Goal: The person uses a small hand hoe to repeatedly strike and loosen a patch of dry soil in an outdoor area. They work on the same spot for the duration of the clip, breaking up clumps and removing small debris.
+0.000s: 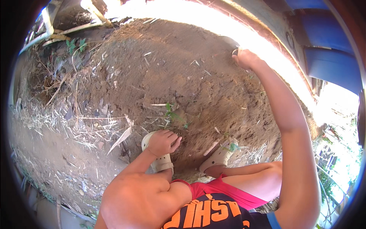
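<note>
My right hand reaches far out to the upper right, its fingers wrapped round the handle of a bladed hand tool. The short, pale, curved blade points away to the left, just over the far part of the bare soil. Glare blurs the blade's edge, so its exact kind is unclear. Near me, my left hand hangs over my left clog, back of the hand up. Its fingers are curled in, and nothing shows in them.
Green seedlings stand in the soil before my feet. Dry leaves and straw litter the left. My right clog is planted beside another small plant. Pale pipes lie at the far left; a blue drum-like object stands at the right.
</note>
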Tool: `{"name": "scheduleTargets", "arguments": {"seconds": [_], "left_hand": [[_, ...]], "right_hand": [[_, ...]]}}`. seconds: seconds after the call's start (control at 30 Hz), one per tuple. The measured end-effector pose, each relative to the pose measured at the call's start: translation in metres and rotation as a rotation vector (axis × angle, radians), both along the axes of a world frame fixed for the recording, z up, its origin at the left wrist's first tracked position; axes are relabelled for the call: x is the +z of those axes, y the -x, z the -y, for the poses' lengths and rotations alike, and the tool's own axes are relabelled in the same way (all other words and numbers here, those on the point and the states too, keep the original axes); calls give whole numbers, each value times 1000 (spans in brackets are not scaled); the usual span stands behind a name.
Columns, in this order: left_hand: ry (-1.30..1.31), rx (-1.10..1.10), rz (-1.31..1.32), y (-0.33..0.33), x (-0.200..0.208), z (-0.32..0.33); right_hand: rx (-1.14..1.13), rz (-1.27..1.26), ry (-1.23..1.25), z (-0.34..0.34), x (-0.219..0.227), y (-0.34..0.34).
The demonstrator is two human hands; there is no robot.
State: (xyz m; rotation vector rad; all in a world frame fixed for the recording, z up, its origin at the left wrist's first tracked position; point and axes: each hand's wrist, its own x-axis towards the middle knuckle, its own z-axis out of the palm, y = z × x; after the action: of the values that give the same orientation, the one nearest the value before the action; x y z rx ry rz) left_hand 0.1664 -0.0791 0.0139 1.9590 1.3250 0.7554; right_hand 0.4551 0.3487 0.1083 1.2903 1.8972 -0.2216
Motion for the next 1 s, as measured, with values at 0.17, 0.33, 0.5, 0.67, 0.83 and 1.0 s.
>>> {"name": "scheduleTargets", "arguments": {"seconds": [0.17,0.33,0.5,0.67,0.83,1.0], "left_hand": [[12,-2,30,4,2,-4],[44,-58,31,-8,2,-12],[69,-82,-7,-6,-2,-12],[101,-119,-45,-2,-2,-8],[55,-112,-20,-5,-3,-11],[11,-48,-35,-9,-1,-11]], "right_hand": [[217,91,-13,-43,9,4],[745,-272,-365,-64,2,-39],[328,-79,-354,-20,-41,17],[292,-102,-275,-34,-25,4],[295,-209,-115,-75,-15,-56],[230,-142,-91,-92,-34,-81]]}}
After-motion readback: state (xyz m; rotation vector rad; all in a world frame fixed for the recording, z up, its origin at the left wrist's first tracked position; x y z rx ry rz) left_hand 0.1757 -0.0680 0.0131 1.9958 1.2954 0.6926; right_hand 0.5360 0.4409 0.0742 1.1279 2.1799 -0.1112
